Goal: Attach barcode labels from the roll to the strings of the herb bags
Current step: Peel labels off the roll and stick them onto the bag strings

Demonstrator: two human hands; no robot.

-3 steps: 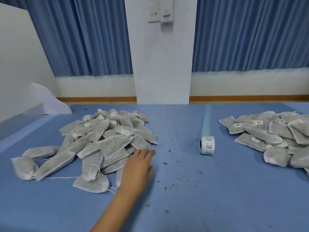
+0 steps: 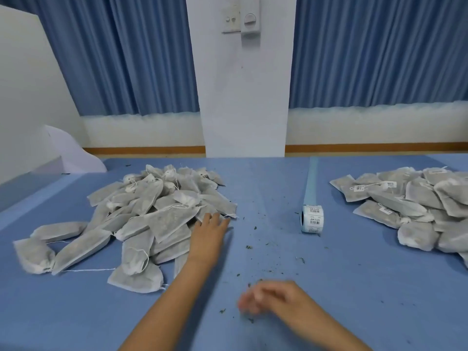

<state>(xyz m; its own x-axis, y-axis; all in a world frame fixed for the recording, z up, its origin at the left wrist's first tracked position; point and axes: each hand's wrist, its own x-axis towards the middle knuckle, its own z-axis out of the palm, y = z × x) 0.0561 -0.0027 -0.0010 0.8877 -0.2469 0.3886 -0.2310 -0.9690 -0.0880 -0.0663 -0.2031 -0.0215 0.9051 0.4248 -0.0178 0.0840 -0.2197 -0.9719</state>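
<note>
A heap of grey herb bags with white strings (image 2: 152,216) lies on the left of the blue table (image 2: 354,287). My left hand (image 2: 209,235) reaches flat to the heap's right edge, its fingertips touching a bag there. My right hand (image 2: 273,297) hovers low near the table's front, blurred, fingers loosely bent, holding nothing. A white roll of barcode labels (image 2: 312,219) stands on edge right of centre, with its bare blue backing strip (image 2: 311,181) trailing toward the far edge. A second pile of bags (image 2: 417,206), some with barcode labels on their strings, lies at the right.
Dark herb crumbs (image 2: 271,257) are scattered over the table's middle. A white pillar (image 2: 243,97) and blue curtains (image 2: 126,59) stand behind the far edge. A white panel (image 2: 22,84) and a white sheet (image 2: 73,153) border the back left corner.
My right hand has come into view at the table's front. My left hand stays at the heap's right edge.
</note>
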